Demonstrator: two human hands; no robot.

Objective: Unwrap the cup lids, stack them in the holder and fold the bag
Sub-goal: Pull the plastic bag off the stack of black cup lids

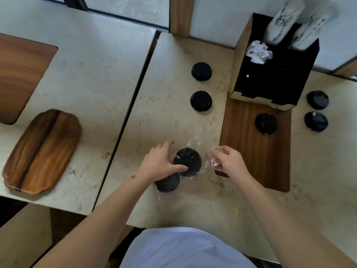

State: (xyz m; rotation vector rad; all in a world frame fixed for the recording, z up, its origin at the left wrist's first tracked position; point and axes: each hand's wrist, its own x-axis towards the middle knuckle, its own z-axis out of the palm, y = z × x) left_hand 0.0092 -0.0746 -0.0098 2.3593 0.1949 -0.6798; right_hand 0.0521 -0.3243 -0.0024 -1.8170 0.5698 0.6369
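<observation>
A black cup lid (190, 159) lies on the counter inside a clear plastic bag (195, 140). My left hand (159, 163) rests on that lid, its thumb pressing the top. A second black lid (168, 183) sits just below, partly under my left wrist. My right hand (229, 160) pinches the bag's crinkled right end. Loose black lids lie further off: two (201, 71) (201, 101) to the left of the holder, one (266, 123) on the wood inlay, two (317, 100) (316, 121) at the right. The black holder box (257, 89) stands at the back right.
The holder holds two stacks of white patterned cups (283, 20) and a crumpled white paper (258, 52). A dark wood inlay (257, 151) lies beside my right hand. A wooden tray (42, 151) rests on the left table, across a dark gap (123, 128) between the tables.
</observation>
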